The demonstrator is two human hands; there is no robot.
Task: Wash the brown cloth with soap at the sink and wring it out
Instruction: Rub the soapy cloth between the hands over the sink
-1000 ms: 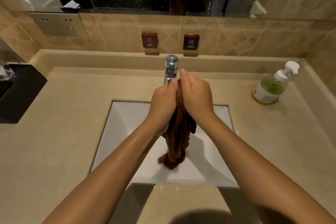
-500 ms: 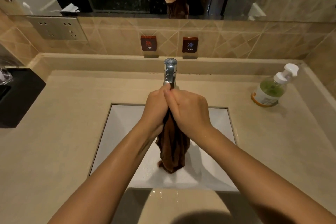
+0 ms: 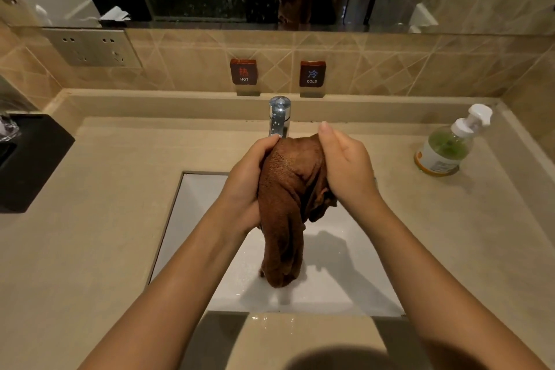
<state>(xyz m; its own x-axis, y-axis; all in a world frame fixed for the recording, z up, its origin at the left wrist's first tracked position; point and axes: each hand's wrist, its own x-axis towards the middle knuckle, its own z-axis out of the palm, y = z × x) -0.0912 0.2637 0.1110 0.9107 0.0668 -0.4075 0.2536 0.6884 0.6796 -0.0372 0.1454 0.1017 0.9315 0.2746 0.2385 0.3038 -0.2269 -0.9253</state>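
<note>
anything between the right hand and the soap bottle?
Nothing but bare counter between the right hand, which grips the brown cloth, and the soap bottle. This shows in the head view.

I am holding the cloth (image 3: 285,204) between my left hand (image 3: 246,177) and right hand (image 3: 348,168) over the sink (image 3: 195,234), just before the tap (image 3: 279,116). The soap bottle (image 3: 444,150) is standing on the counter (image 3: 90,249) to the right, a tray (image 3: 33,159) sitting far left.
</note>
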